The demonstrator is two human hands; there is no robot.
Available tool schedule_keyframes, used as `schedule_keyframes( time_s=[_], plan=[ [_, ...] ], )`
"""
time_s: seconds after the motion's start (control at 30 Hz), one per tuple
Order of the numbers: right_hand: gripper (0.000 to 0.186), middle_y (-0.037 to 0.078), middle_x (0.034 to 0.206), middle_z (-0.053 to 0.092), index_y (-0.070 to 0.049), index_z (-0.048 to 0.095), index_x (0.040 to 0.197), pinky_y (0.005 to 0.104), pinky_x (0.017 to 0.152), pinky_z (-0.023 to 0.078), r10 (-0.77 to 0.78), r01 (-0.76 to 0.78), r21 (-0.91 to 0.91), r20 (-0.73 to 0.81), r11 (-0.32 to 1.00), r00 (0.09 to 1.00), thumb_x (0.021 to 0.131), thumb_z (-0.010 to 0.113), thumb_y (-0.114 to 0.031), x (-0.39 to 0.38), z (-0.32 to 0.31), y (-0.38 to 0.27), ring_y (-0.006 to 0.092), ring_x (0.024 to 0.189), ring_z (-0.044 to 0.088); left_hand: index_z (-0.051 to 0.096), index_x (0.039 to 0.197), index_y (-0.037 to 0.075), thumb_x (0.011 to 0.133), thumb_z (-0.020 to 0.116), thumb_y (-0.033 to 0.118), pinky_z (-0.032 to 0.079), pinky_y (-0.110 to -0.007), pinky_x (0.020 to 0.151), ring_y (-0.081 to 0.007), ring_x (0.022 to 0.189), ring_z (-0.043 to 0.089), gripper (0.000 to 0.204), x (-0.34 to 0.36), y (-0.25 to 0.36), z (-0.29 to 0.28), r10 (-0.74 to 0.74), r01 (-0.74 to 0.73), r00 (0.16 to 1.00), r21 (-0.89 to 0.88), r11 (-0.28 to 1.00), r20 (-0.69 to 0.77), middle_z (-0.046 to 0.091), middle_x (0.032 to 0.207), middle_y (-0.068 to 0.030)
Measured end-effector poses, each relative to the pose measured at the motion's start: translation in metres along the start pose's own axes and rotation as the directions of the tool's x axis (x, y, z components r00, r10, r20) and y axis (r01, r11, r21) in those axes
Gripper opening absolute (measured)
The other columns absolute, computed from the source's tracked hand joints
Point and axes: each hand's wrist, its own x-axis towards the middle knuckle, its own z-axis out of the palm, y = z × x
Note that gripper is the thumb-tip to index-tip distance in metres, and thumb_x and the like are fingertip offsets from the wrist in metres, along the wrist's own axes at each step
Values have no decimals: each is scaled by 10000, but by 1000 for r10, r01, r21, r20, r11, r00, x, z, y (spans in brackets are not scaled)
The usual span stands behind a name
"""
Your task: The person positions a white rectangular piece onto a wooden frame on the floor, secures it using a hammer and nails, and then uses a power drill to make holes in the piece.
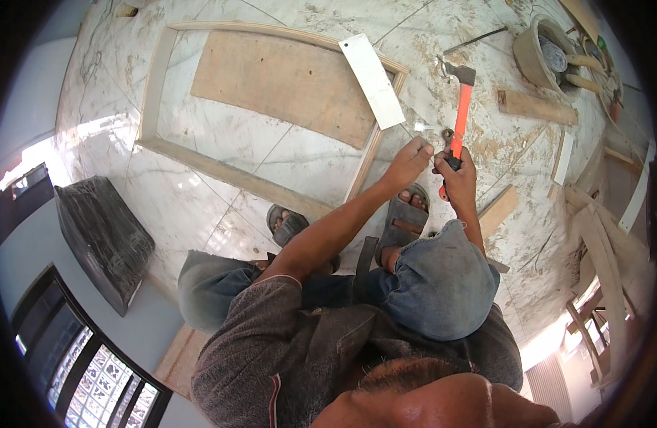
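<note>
My right hand (460, 177) is wrapped round the dark grip of a hammer (463, 107) with an orange handle and a dark metal head pointing away from me. A small dark metal piece (447, 134) shows beside the handle, just above my fingers; its kind is unclear. My left hand (410, 162) is closed in a pinch just left of the hammer grip, and whatever its fingertips hold is too small to make out. Ahead of it, a white-faced board (372, 80) lies slantwise across the corner of a rectangular wooden frame (228, 171) on the floor.
Inside the frame lies a brown plywood panel (271, 78). A bucket (528, 53) with tools stands at the far right, near a wood block (535, 107) and a dark metal bar (475, 41). Wood offcuts (607, 264) pile up at right. A dark wrapped panel (104, 239) is at left.
</note>
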Motion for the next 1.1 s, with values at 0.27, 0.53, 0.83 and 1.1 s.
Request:
schedule_keyframes(
  time_s=[0.27, 0.53, 0.83, 1.1],
  plan=[
    [316, 85, 854, 640, 28, 523, 1096, 274, 648, 531, 7, -9, -66, -32, 998, 999, 833, 669, -72, 3, -10, -16, 128, 726, 622, 508, 1014, 65, 958, 456, 285, 455, -493, 715, -414, 841, 609, 234, 3, 47, -4, 60, -189, 976, 674, 714, 210, 638, 882, -209],
    [363, 66, 805, 658, 26, 545, 1074, 248, 626, 491, -37, 39, -189, 15, 981, 999, 802, 728, -131, 24, -4, -15, 116, 695, 621, 517, 994, 65, 923, 506, 301, 457, -514, 655, -416, 735, 609, 247, 12, 56, -14, 41, -183, 981, 830, 527, 190, 632, 780, -205],
    [340, 48, 795, 658, 0, 593, 967, 252, 622, 444, -118, 80, -282, -121, 956, 986, 764, 778, -201, 35, 26, -18, 88, 683, 554, 533, 922, 37, 877, 588, 278, 459, -497, 617, -413, 695, 607, 251, 23, 56, -37, 196, -223, 971, 803, 552, 135, 614, 706, -201],
    [309, 71, 808, 657, 18, 589, 975, 262, 657, 471, -214, 193, -144, -151, 971, 965, 791, 749, -172, 40, 39, -13, 106, 732, 600, 577, 937, 71, 883, 580, 239, 480, -444, 599, -367, 685, 629, 177, 32, 59, -50, 310, -216, 950, 782, 585, 31, 629, 718, -171]
  ],
)
